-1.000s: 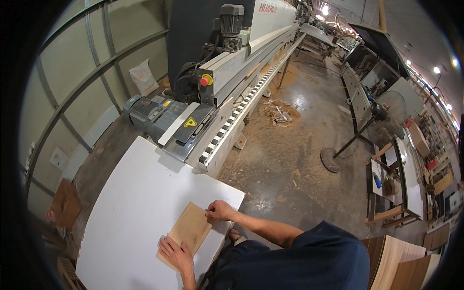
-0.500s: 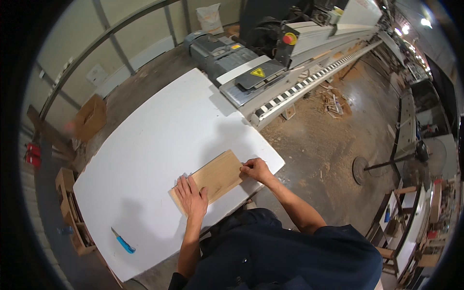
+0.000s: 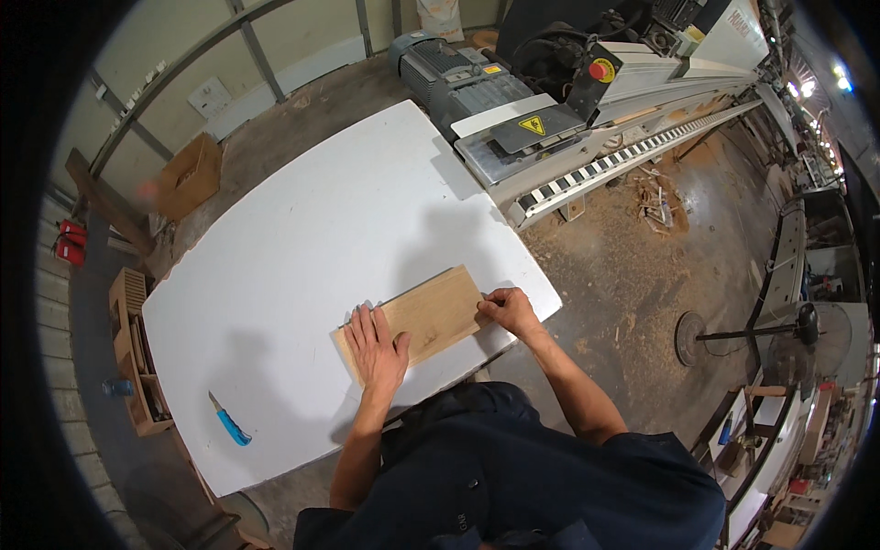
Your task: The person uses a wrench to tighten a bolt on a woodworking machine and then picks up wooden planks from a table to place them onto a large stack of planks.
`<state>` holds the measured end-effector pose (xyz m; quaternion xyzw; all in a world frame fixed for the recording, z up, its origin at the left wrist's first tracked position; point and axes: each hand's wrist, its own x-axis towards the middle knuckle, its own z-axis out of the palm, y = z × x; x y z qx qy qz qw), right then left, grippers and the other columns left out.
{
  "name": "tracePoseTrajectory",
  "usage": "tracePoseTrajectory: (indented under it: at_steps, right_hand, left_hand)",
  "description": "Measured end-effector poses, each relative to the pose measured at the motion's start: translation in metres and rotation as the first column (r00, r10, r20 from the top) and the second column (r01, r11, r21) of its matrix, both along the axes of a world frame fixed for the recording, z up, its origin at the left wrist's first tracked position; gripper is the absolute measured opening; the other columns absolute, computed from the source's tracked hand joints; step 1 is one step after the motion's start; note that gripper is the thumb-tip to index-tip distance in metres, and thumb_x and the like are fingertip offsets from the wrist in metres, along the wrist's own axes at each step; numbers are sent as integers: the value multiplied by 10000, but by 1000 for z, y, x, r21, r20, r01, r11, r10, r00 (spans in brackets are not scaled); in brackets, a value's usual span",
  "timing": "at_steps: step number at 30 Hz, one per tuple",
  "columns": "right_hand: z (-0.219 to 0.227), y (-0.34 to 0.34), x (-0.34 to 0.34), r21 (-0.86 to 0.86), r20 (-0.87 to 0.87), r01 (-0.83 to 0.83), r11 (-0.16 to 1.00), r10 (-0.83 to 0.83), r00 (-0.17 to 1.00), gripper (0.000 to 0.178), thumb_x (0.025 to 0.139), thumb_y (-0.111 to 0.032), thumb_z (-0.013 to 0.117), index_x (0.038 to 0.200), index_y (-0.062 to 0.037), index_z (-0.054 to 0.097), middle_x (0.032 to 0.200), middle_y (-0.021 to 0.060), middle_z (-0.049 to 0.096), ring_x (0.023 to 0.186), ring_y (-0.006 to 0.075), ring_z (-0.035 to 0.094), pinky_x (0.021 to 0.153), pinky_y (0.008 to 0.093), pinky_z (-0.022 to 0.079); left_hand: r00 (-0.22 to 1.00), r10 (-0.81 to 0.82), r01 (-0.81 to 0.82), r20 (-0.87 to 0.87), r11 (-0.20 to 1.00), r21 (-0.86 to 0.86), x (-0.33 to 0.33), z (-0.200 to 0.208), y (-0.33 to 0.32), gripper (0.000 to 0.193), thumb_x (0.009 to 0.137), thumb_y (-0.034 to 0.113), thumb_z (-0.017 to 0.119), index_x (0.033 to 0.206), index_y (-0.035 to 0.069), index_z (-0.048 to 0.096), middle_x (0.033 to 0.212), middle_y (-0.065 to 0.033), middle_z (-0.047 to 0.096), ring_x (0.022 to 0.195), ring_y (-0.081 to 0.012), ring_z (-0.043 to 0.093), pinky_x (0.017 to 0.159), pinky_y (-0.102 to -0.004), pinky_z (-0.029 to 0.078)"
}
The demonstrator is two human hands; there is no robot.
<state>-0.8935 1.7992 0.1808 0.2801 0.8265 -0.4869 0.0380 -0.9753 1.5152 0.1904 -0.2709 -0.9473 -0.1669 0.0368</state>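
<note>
A flat rectangular wooden board (image 3: 433,313) lies at a slant near the front edge of a white-topped table (image 3: 275,266). My left hand (image 3: 379,350) rests flat on its left end, fingers stretched out and thumb apart. At the board's right end, the fingers of my right hand (image 3: 513,312) are pinched together against the edge. Something small and dark shows at those fingertips, too small to name. Well to the left on the tabletop is a blue-handled knife (image 3: 233,427) with its blade out, untouched by either hand.
Beyond the table stands a large machine (image 3: 522,137) with a red stop button (image 3: 601,71). Sawdust covers the floor (image 3: 632,266) to the right, where a black stand fan (image 3: 805,324) stands. A cardboard box (image 3: 192,176) and wooden shelving (image 3: 133,348) are on the left.
The whole view has shifted, with the table and machine now further right and higher in the picture. Both hands keep about the same places on the board.
</note>
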Motion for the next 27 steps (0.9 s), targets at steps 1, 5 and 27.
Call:
tracePoseTrajectory:
  at_steps: [1,5,27]
  right_hand:
    - [-2,0,0,-8,2,5,1000,-5,1000,309,797,-299,734,900,-7,732,775,159,711,706,246,690,678,358,536]
    - [-8,1,1,-13,-18,10,1000,-10,1000,307,797,-297,738,898,-7,733,761,155,707,689,236,683,667,355,534]
    - [9,1,1,-212,-23,4,977,-9,1000,225,862,-214,713,855,10,718,734,37,687,661,94,584,638,273,487]
  left_hand:
    - [1000,-2,2,-5,1000,1,0,-1,0,704,898,346,598,1443,-25,351,1508,-268,302,1416,-435,220,1164,-559,122]
    - [1000,-8,8,-12,1000,4,0,-1,0,704,903,360,589,1443,-26,353,1509,-272,298,1417,-436,219,1164,-560,120]
    - [1000,3,-3,17,1000,13,-1,2,0,734,889,377,619,1422,-56,360,1490,-290,318,1413,-451,221,1159,-580,112]
